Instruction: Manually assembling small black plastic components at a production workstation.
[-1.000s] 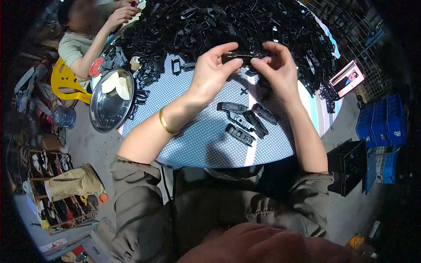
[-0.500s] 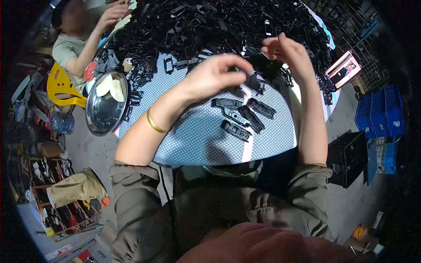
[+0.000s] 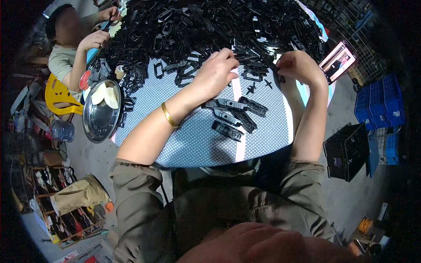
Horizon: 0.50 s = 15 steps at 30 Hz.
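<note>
Workshop, heaped black plastic parts (image 3: 210, 30), crates (image 3: 379, 105)

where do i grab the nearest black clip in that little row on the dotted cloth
Pinch the nearest black clip across its two long sides near the middle, coming from above. It lies flat and apart from the others on the dotted cloth, so both sides look reachable.

Small group of finished black plastic buckle parts (image 3: 232, 116), long and flat, lying side by side and partly overlapping on the dotted blue cloth, just below the left hand. Huge heap of loose black plastic pieces (image 3: 206, 30) piled across the far half, glossy, tangled, unsorted.
</note>
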Each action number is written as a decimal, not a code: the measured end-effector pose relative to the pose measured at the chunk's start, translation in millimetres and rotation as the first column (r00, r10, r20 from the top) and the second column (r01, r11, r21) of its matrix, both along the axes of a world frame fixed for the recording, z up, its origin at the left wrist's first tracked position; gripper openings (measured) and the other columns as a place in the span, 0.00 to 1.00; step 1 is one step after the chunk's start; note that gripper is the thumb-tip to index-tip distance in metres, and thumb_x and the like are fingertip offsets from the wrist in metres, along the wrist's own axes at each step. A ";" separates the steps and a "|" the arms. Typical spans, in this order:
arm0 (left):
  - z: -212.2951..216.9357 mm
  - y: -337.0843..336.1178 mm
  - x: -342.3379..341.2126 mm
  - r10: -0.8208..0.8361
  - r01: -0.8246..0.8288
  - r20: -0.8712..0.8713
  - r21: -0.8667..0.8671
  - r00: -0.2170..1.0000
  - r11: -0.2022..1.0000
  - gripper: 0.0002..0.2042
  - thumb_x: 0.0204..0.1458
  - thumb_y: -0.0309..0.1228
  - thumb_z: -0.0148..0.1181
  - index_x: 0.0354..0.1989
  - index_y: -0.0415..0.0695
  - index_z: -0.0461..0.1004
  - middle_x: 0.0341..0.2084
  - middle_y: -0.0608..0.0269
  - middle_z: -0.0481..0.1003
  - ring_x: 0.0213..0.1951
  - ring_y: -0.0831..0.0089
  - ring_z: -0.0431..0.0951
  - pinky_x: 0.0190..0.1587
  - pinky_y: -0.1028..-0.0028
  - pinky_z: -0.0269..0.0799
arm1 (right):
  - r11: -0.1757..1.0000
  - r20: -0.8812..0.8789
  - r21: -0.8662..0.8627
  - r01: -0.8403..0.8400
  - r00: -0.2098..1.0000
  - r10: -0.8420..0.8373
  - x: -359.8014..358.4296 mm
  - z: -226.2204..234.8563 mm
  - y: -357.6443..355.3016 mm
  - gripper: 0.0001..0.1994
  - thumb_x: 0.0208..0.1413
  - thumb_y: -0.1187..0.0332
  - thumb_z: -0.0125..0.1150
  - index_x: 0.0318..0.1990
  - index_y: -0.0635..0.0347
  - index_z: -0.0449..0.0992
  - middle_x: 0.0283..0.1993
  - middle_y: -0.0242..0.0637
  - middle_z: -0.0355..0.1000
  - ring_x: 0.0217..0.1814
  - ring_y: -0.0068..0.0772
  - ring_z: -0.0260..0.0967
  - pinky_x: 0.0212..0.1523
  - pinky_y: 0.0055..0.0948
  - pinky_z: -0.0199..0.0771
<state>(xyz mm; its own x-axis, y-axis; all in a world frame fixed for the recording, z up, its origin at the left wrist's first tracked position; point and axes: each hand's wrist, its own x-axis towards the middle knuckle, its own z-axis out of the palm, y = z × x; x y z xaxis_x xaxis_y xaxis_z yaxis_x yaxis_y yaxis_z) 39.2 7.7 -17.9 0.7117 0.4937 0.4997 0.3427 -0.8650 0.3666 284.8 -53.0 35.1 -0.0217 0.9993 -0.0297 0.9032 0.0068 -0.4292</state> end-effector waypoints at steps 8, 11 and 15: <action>3.8 -3.3 -7.2 0.228 -0.220 -0.044 0.130 0.973 0.967 0.09 0.36 0.25 0.62 0.27 0.38 0.71 0.30 0.54 0.69 0.35 0.57 0.68 0.37 0.65 0.67 | 0.998 0.313 -0.036 0.060 0.949 -0.046 -9.2 -8.9 5.9 0.14 0.30 0.68 0.67 0.28 0.64 0.75 0.28 0.44 0.73 0.30 0.41 0.71 0.32 0.33 0.70; 1.7 -2.9 -10.4 0.180 -0.178 0.001 0.169 0.984 0.969 0.08 0.37 0.25 0.61 0.27 0.38 0.71 0.27 0.54 0.70 0.34 0.57 0.68 0.36 0.65 0.67 | 0.987 0.276 0.153 0.047 0.957 -0.088 -7.8 -17.7 7.0 0.14 0.33 0.69 0.63 0.32 0.63 0.74 0.30 0.46 0.73 0.33 0.45 0.70 0.35 0.33 0.70; 14.8 -5.0 -13.3 0.198 -0.215 0.177 0.083 0.964 0.973 0.08 0.43 0.27 0.57 0.33 0.40 0.71 0.25 0.54 0.70 0.29 0.56 0.71 0.32 0.63 0.67 | 0.883 -0.017 0.420 0.211 0.974 -0.225 -8.6 -6.6 6.0 0.12 0.40 0.71 0.58 0.35 0.64 0.73 0.30 0.44 0.73 0.32 0.39 0.72 0.36 0.28 0.70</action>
<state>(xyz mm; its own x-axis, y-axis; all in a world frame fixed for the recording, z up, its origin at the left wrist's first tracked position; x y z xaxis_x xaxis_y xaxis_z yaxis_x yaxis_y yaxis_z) 26.0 2.7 -3.2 0.5022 0.5625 0.6568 0.4594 -0.8170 0.3485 276.3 -47.0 28.6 0.1920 0.8993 0.3929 0.9153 -0.0197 -0.4023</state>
